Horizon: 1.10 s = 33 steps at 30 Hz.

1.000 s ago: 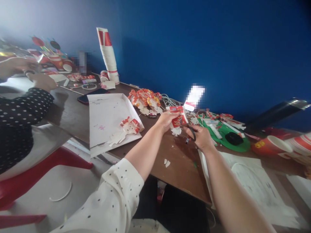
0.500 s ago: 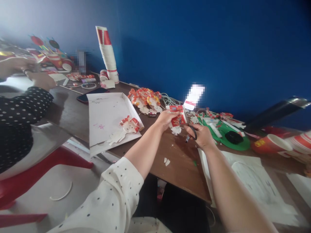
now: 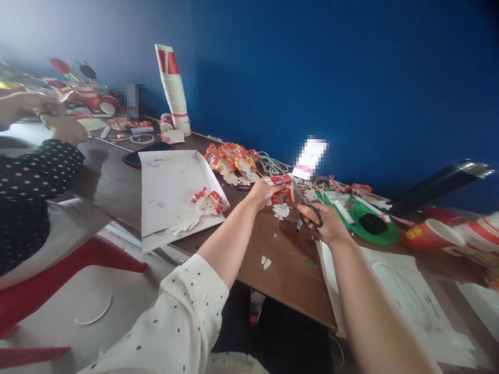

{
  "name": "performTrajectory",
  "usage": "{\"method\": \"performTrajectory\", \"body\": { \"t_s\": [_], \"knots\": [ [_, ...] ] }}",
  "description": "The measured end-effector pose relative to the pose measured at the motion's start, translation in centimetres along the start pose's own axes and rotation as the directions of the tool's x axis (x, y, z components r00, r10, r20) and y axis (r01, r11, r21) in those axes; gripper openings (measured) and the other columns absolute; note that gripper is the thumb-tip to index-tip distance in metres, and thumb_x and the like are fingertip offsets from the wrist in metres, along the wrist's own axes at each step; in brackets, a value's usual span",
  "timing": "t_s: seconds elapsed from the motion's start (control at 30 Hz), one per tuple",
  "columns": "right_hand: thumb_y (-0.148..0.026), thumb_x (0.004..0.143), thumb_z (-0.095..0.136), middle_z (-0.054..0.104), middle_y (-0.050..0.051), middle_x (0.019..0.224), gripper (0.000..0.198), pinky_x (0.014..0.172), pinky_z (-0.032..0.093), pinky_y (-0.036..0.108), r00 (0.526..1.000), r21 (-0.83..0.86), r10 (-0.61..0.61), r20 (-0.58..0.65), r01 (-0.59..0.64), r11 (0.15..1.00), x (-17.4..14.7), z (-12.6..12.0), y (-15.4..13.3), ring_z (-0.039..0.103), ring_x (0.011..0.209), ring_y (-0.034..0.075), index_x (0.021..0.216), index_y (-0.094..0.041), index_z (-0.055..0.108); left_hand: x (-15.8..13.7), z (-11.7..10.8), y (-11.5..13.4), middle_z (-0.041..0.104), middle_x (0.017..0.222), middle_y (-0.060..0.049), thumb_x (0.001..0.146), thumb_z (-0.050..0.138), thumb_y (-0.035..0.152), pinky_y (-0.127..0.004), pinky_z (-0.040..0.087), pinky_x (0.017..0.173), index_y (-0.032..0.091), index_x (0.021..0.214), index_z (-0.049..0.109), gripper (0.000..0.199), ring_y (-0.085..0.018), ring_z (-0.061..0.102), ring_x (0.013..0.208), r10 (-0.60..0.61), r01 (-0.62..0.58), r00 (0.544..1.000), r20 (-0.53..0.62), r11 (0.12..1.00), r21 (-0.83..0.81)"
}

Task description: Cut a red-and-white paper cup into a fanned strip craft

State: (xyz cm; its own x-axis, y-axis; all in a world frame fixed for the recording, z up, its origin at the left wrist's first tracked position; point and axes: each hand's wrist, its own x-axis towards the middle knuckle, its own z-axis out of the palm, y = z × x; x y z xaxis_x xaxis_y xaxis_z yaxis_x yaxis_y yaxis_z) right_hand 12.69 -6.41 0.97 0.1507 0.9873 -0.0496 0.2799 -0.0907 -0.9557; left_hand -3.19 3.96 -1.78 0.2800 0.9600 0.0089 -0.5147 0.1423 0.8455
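My left hand [image 3: 263,193] is closed on a red patterned paper cup piece [image 3: 283,194], held above the brown table. In my right hand [image 3: 325,222] is a pair of scissors [image 3: 313,212], my fingers in its dark handles. The blades point up and to the left, against the right edge of the paper cup piece. Just below lies a white paper cutout [image 3: 281,211], with a small marker-like tube [image 3: 299,225] beside it. Small white paper scraps [image 3: 265,262] lie nearer the table's front edge.
Left of my arm, a white box lid [image 3: 163,179] holds a paper figure with red curls [image 3: 206,202]. Behind it are a heap of similar figures [image 3: 232,158] and a tall cup stack [image 3: 171,91]. Rightward lie green paper [image 3: 384,234] and cups [image 3: 432,234]. A co-worker's hands [image 3: 58,122] show far left.
The paper cup piece has tilted and turned in my left hand. My right hand has shifted slightly right, and the scissor blades now show along the piece's edge.
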Motion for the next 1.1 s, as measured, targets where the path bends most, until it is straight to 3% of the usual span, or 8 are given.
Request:
{"method": "performTrajectory", "body": {
  "t_s": [0.23, 0.43, 0.53, 0.67, 0.9, 1.1],
  "knots": [
    [-0.055, 0.062, 0.077, 0.054, -0.002, 0.052, 0.042, 0.040, 0.032, 0.021, 1.000, -0.069, 0.012, -0.011, -0.013, 0.998, -0.3, 0.1, -0.6, 0.044, 0.043, 0.007, 0.061, -0.015, 0.063, -0.7, 0.6, 0.4, 0.071, 0.071, -0.006, 0.051, 0.086, 0.017, -0.041, 0.054, 0.080, 0.012, 0.078, 0.071, 0.030, -0.021, 0.068, 0.072, -0.086, 0.086, 0.996, -0.022, 0.996, 0.004],
    [-0.055, 0.065, 0.074, 0.056, -0.002, 0.052, 0.041, 0.044, 0.037, 0.023, 1.000, -0.117, -0.006, -0.018, 0.004, 0.993, -0.2, 0.0, -0.5, 0.046, 0.045, 0.010, 0.077, -0.016, 0.071, -1.0, 0.4, 0.6, 0.070, 0.067, -0.005, 0.049, 0.086, 0.016, -0.037, 0.055, 0.070, 0.012, 0.082, 0.072, 0.036, -0.018, 0.065, 0.061, -0.122, 0.127, 0.991, -0.048, 0.986, 0.106],
    [-0.054, 0.066, 0.073, 0.055, -0.003, 0.051, 0.042, 0.044, 0.036, 0.023, 0.999, -0.152, -0.032, -0.016, 0.029, 0.988, 0.0, -0.1, -0.3, 0.047, 0.044, 0.010, 0.081, -0.015, 0.073, -1.3, 0.6, 0.9, 0.072, 0.072, -0.008, 0.051, 0.087, 0.020, -0.035, 0.054, 0.068, 0.010, 0.087, 0.073, 0.040, -0.019, 0.067, 0.064, -0.157, 0.153, 0.987, 0.031, 0.984, 0.091],
    [-0.054, 0.065, 0.073, 0.054, -0.003, 0.048, 0.043, 0.044, 0.035, 0.024, 0.998, -0.206, -0.066, -0.006, 0.063, 0.977, 0.0, -0.1, -0.4, 0.045, 0.042, 0.011, 0.081, -0.015, 0.075, -1.8, 1.1, 1.5, 0.074, 0.083, -0.013, 0.059, 0.086, 0.030, -0.033, 0.054, 0.069, 0.010, 0.092, 0.072, 0.041, -0.020, 0.069, 0.071, -0.184, 0.192, 0.974, 0.131, 0.980, -0.052],
    [-0.056, 0.067, 0.071, 0.056, -0.002, 0.048, 0.043, 0.046, 0.037, 0.025, 0.995, -0.238, -0.082, 0.062, 0.095, 0.967, -0.5, 0.4, -1.1, 0.046, 0.042, 0.011, 0.082, -0.017, 0.076, -1.2, 1.2, 1.1, 0.071, 0.070, -0.008, 0.065, 0.082, 0.024, -0.029, 0.053, 0.063, 0.010, 0.082, 0.071, 0.025, -0.016, 0.065, 0.061, -0.217, 0.203, 0.975, -0.055, 0.960, -0.196],
    [-0.060, 0.064, 0.071, 0.056, -0.002, 0.050, 0.049, 0.045, 0.039, 0.025, 0.999, -0.225, -0.032, 0.025, 0.036, 0.974, -0.6, 0.9, -1.2, 0.046, 0.043, 0.011, 0.085, -0.016, 0.076, -0.8, 1.0, 0.8, 0.072, 0.078, -0.007, 0.068, 0.079, 0.019, -0.018, 0.039, 0.052, 0.011, 0.080, 0.071, 0.017, -0.008, 0.061, 0.061, -0.259, 0.241, 0.963, -0.068, 0.949, -0.201]
  ]
}}
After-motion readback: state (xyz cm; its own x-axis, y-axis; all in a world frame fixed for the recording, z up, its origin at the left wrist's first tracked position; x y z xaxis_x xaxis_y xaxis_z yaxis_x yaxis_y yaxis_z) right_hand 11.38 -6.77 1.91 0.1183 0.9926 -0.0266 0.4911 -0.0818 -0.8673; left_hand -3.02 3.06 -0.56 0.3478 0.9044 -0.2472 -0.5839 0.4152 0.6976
